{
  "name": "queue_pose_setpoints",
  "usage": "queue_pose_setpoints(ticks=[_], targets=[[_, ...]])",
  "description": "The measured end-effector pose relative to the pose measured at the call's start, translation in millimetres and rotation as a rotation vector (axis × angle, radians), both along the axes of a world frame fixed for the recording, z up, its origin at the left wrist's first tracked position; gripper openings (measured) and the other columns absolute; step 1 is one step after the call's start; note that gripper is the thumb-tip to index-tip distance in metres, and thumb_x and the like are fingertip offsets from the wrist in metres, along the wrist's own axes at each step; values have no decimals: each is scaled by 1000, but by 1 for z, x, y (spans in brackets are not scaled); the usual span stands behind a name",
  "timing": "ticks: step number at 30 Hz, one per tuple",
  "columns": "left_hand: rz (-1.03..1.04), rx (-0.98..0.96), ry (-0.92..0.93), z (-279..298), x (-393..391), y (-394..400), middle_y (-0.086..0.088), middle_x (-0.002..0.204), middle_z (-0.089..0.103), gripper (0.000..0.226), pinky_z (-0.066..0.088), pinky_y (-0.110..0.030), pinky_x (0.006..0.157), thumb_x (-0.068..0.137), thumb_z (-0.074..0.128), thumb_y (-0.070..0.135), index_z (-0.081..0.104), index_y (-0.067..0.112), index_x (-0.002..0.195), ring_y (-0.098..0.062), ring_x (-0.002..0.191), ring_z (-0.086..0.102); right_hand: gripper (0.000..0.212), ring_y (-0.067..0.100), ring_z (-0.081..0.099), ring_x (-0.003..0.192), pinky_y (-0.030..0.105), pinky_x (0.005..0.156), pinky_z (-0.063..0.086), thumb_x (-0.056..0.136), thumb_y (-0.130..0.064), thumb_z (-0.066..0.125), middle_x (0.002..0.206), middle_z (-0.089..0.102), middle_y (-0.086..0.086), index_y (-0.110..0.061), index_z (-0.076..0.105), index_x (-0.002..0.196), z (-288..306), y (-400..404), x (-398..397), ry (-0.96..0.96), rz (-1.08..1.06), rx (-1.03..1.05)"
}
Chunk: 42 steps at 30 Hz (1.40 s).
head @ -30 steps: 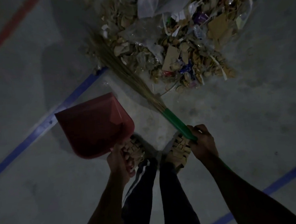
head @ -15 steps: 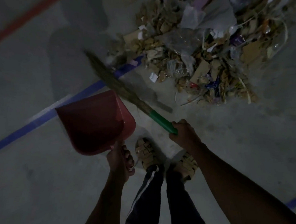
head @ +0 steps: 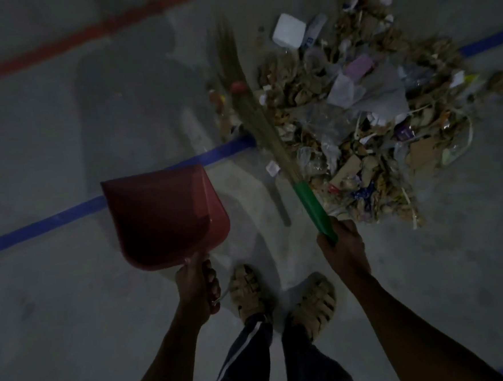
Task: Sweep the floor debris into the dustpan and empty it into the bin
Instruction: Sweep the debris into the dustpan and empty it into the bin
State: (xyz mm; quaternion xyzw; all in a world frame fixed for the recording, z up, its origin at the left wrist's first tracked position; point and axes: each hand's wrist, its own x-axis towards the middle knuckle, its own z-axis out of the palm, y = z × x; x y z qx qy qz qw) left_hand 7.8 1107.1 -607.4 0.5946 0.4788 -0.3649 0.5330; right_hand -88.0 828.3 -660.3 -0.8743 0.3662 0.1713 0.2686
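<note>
Early in the job, by the look of it: red dustpan (head: 163, 217) empty, held clear of the floor at centre left of the frame, mouth turned toward the upper left. Left hand (head: 196, 286) wrapped tight round the dustpan's short handle at lower centre; right hand (head: 342, 249) closed round the green sleeve of the broom (head: 270, 135) just right of centre. Straw-coloured bristles fanning up toward the top centre, blurred at the tips, lying along the left edge of the debris pile (head: 366, 108). Pile spread across the upper right, well apart from the dustpan's lip: torn brown cardboard scraps, crumpled clear plastic film, pale paper sheets, a white square box (head: 289, 34) at its upper edge, thin strips and small coloured bits. Nothing swept in yet; gathering, scooping and emptying all left, with no bin in view. Floor (head: 59, 308) smooth grey concrete, matte, crossed by a blue painted line (head: 53, 219) and a red line (head: 56, 49) at the upper left. Woven tan sandals (head: 251, 291) at lower centre, under dark trousers with a white stripe.
</note>
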Motion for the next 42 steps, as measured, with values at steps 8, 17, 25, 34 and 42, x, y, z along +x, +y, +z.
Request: queue_pose_setpoints(ticks=[8, 17, 25, 34, 42], targets=[[-137, 14, -121, -21, 104, -19, -2, 50, 32, 39, 26, -16, 49, 96, 55, 32, 42, 19, 61, -12, 32, 28, 49, 38, 58, 103, 40, 84, 51, 89, -24, 67, 122, 57, 24, -1, 58, 132, -24, -17, 71, -173, -219, -10], [-61, 103, 4, -36, 188, -23, 5, 45, 31, 32, 25, -14, 48, 92, 53, 30, 39, 22, 64, -13, 30, 25, 45, 31, 61, 91, 28, 82, 48, 87, -24, 70, 109, 58, 15, -4, 63, 127, -65, 6, 131, -84, -68, 155], [-21, 65, 0, -63, 236, -12, 3, 47, 34, 30, 25, -16, 49, 92, 53, 28, 42, 19, 65, -13, 32, 29, 49, 32, 65, 90, 38, 79, 55, 89, -35, 68, 111, 53, 10, -12, 59, 132, -86, 33, 189, 117, 178, 268], [-51, -20, 25, -80, 262, 15, 3, 45, 30, 40, 26, -16, 49, 93, 48, 33, 39, 23, 55, -12, 32, 24, 61, 35, 62, 88, 40, 73, 56, 98, -33, 54, 125, 44, 14, -27, 31, 154, -97, 66, 264, 151, 362, 62], [-182, -40, -25, -75, 256, 76, 2, 47, 35, 33, 22, -17, 45, 93, 50, 26, 44, 20, 61, -13, 31, 27, 52, 41, 65, 74, 41, 65, 53, 100, -26, 51, 136, 45, 24, -30, 38, 151, -69, 121, 246, 239, 186, -260]])
